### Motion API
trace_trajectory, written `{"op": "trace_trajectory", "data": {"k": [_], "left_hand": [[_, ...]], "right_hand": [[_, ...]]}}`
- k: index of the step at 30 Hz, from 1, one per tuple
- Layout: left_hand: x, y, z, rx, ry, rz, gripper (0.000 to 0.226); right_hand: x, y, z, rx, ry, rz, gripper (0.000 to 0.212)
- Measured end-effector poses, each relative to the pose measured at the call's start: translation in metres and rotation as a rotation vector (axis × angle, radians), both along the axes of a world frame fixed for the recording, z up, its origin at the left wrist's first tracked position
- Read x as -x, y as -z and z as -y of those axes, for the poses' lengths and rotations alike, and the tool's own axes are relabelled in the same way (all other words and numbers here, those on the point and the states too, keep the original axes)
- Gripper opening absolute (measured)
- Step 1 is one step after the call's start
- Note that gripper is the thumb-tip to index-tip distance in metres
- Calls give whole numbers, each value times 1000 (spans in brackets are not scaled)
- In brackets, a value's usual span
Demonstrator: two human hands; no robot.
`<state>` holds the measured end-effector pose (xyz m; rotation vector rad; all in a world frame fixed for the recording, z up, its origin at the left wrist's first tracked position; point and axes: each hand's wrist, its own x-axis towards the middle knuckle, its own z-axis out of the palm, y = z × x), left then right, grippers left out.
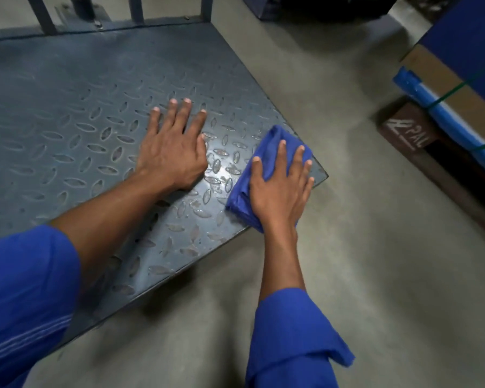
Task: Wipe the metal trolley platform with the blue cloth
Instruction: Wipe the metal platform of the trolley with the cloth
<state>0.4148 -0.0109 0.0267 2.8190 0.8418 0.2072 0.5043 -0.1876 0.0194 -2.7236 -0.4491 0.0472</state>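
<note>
The metal trolley platform (67, 107) is a grey-blue tread plate with raised oval studs, filling the left and middle of the head view. A bunched blue cloth (266, 152) lies on its near right corner. My right hand (280, 189) presses flat on the cloth, fingers spread over it. My left hand (174, 152) rests palm down on the bare plate just left of the cloth, fingers apart and holding nothing. A shiny patch of plate shows between the two hands.
Upright bars of the trolley handle frame (45, 15) rise at the far edge. Grey concrete floor (347, 247) runs along the right and front. A strapped cardboard box with blue wrapping (445, 88) sits on a dark pallet (409, 133) at the right.
</note>
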Motion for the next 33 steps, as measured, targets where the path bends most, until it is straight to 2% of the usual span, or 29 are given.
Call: {"op": "trace_trajectory", "data": {"k": [6,10,13,17,20,26,29,33], "left_hand": [[1,2,0,-3,-3,-4,69],[1,0,0,5,0,-7,76],[2,-1,1,11,9,-16,76],[4,-3,2,20,28,-32,71],[3,-3,2,14,38,-39,64],[1,3,-2,3,60,-30,64],[7,1,-15,18,153,-53,73],[24,-3,-44,41,324,-56,76]], "right_hand": [[-45,-13,-35,22,44,-72,73],[12,-10,-45,-28,-81,-57,72],[35,0,-24,-23,-60,6,73],[-2,-2,-15,14,41,2,73],[-19,-8,-26,27,11,-38,72],[69,-6,-19,-38,-190,24,70],[80,-1,-5,-27,-193,38,71],[18,-3,-6,33,-105,11,71]]}}
